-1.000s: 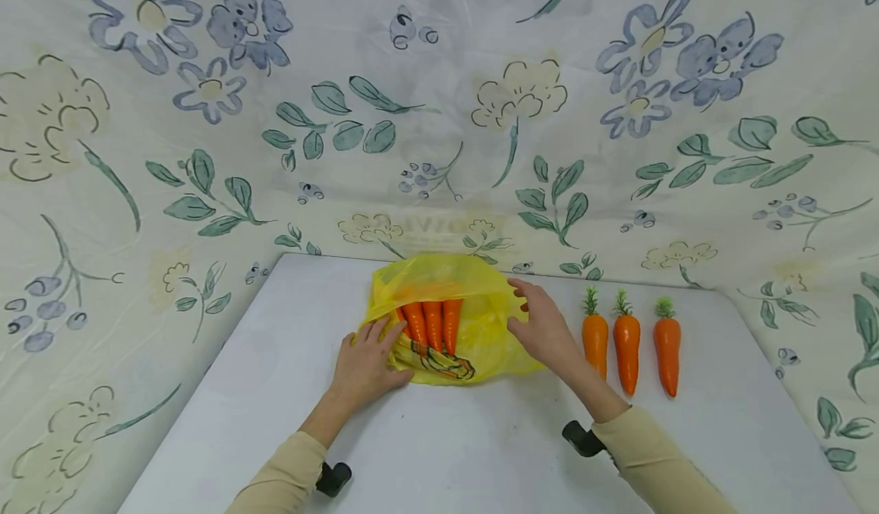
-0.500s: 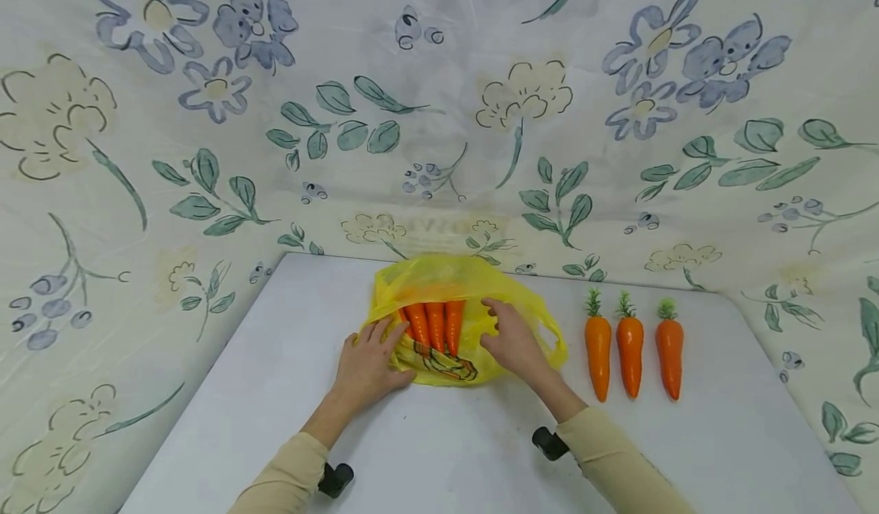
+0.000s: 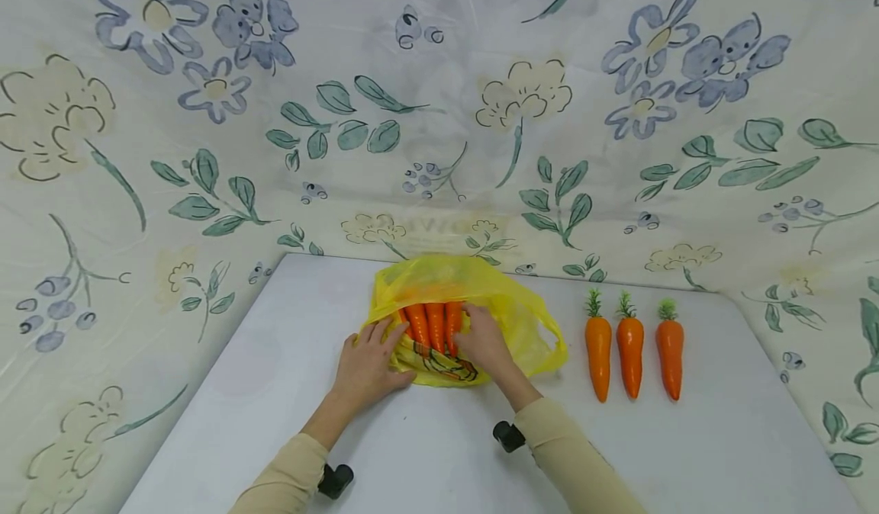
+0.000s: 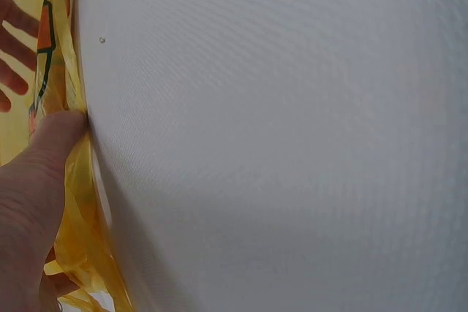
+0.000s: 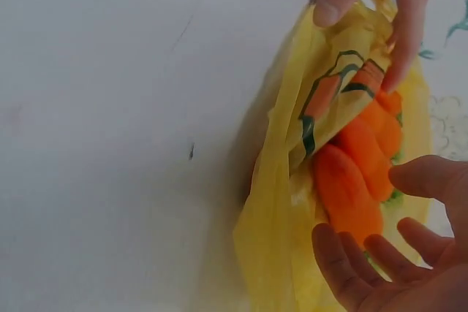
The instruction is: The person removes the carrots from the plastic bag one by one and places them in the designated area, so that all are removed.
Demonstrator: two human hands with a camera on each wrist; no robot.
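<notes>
A yellow plastic bag (image 3: 446, 274) lies on the white table with its mouth facing the person. Several orange carrots (image 3: 435, 323) lie side by side in it, tips towards the mouth; green tops show partly in the right wrist view. My left hand (image 3: 367, 365) grips the bag's left edge, thumb outside and fingers over the opening. At the mouth's right side, my right hand (image 3: 486, 342) reaches in beside the rightmost carrot (image 5: 347, 188). Its fingers are spread, with the thumb close to a carrot; whether it touches is unclear.
Three more carrots with green tops, a left one (image 3: 599, 358), a middle one (image 3: 629, 358) and a right one (image 3: 669, 358), lie in a row right of the bag on the white table (image 3: 426, 453). A floral sheet (image 3: 439, 133) hangs behind the table.
My right hand has moved left from the bag's right edge to the carrots inside. The left hand stays on the bag, and the three carrots outside have not moved.
</notes>
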